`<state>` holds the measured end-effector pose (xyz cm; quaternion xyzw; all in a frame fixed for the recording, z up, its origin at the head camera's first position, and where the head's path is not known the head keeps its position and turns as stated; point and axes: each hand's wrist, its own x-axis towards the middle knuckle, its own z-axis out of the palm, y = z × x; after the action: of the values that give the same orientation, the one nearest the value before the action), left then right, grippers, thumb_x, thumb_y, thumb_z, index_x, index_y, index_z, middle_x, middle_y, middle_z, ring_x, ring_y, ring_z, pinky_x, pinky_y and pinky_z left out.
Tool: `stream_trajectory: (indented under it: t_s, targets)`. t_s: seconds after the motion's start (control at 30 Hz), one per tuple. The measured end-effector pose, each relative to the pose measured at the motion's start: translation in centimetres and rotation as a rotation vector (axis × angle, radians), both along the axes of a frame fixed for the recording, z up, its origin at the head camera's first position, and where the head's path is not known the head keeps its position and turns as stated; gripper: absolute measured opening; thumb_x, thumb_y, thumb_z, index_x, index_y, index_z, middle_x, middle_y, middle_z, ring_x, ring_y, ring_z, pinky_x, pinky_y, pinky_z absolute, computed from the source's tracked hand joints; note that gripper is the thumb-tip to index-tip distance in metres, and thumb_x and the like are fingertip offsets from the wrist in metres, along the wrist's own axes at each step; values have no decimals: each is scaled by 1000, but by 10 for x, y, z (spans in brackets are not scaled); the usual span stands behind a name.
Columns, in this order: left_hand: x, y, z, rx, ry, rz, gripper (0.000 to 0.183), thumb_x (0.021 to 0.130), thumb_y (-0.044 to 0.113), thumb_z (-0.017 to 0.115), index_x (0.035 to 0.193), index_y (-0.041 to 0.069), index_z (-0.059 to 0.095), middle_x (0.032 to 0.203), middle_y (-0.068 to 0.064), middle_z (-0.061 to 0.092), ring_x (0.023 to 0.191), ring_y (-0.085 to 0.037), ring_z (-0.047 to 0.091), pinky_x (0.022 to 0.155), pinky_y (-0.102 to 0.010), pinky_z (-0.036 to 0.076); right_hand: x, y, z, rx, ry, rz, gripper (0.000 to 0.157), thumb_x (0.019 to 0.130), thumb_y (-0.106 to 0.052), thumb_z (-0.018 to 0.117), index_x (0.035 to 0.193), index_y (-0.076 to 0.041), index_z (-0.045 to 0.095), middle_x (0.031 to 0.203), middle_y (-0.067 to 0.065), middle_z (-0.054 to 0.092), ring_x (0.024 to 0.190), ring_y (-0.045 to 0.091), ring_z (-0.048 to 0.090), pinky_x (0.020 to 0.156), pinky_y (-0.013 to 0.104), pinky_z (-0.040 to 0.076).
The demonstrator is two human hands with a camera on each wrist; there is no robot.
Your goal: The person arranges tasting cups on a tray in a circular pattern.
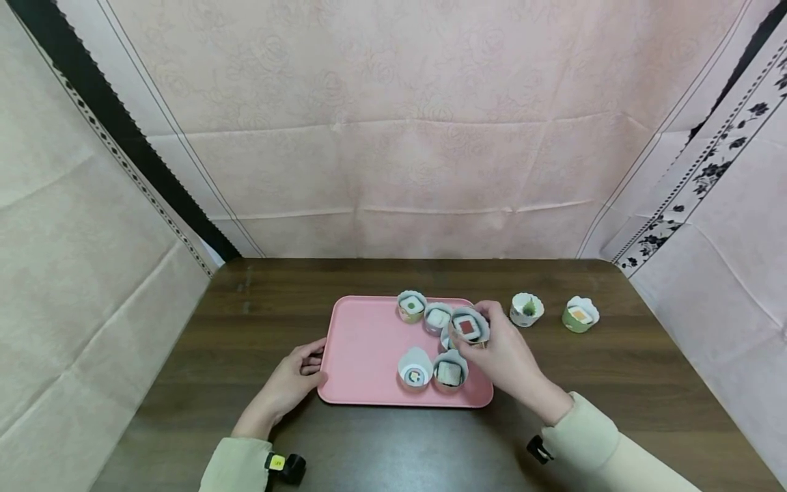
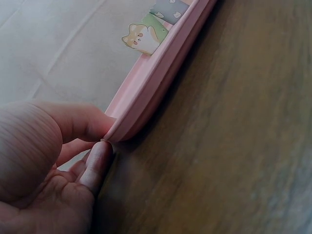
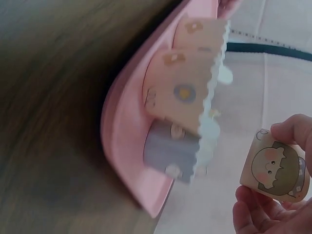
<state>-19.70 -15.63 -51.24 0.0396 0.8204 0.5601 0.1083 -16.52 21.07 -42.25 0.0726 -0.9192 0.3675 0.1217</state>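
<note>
My left hand (image 1: 292, 384) pinches the left rim of a pink tray (image 1: 363, 348) between thumb and fingers, as the left wrist view shows close up. In my right hand (image 1: 505, 354) is a scalloped paper baking cup (image 1: 478, 316) holding a white square piece with a red middle. A cartoon face is printed on the side of this held cup (image 3: 269, 168) in the right wrist view. It is above the tray's right part, partly covering another cup there. Around it on the tray stand several similar cups, among them a front cup (image 1: 451, 370) and a back cup (image 1: 411, 306).
Two more paper cups stand on the dark wooden table (image 1: 381, 447) right of the tray: one with a green piece (image 1: 527, 309), one green-sided with an orange-and-white piece (image 1: 581, 314). Pale patterned cloth (image 1: 393, 171) hangs behind and along both sides.
</note>
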Motion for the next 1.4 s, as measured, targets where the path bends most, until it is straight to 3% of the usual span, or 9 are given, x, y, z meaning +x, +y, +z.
stream_trajectory:
  t_s: [0.27,0.53,0.63,0.87,1.17,1.4]
  targets:
    - [1,0,2,24,13,-11,60,77,0,65,131,16,45,124,-8,42,101,-23,49,80,-29,45,-1,-28,-4,-45,2,41,60,67,-23,76,115,-16,42,99,-8,53,85,8,54,72,30,46]
    - [1,0,2,10,9,-2,60,77,0,65,131,16,45,122,-6,43,99,-21,51,78,-29,47,-4,-62,-11,-130,27,141,51,70,-28,74,110,-16,46,94,-10,52,79,8,55,66,26,48]
    - [1,0,1,-1,-2,6,60,76,1,65,131,18,46,120,-4,44,98,-19,51,76,-28,47,-3,-75,-13,-141,-5,178,52,71,-28,73,113,-17,45,95,-9,52,79,8,55,65,25,48]
    - [1,0,1,1,3,6,61,76,1,66,131,17,45,120,-4,44,99,-20,51,76,-28,48,-5,-98,-17,-42,-41,193,58,70,-36,72,118,-20,43,101,-8,52,81,5,52,66,23,45]
    - [3,1,4,21,5,-1,61,76,0,65,131,15,45,121,-8,43,100,-22,51,77,-28,47,-14,-110,-28,62,-21,204,54,67,-34,75,108,-19,44,89,-3,52,76,9,51,61,24,42]
    - [0,0,0,10,-2,7,61,76,1,65,131,18,45,121,-4,44,99,-20,51,77,-28,48,-16,-113,-36,182,23,192,51,64,-36,77,102,-16,49,88,-6,52,82,8,46,75,33,34]
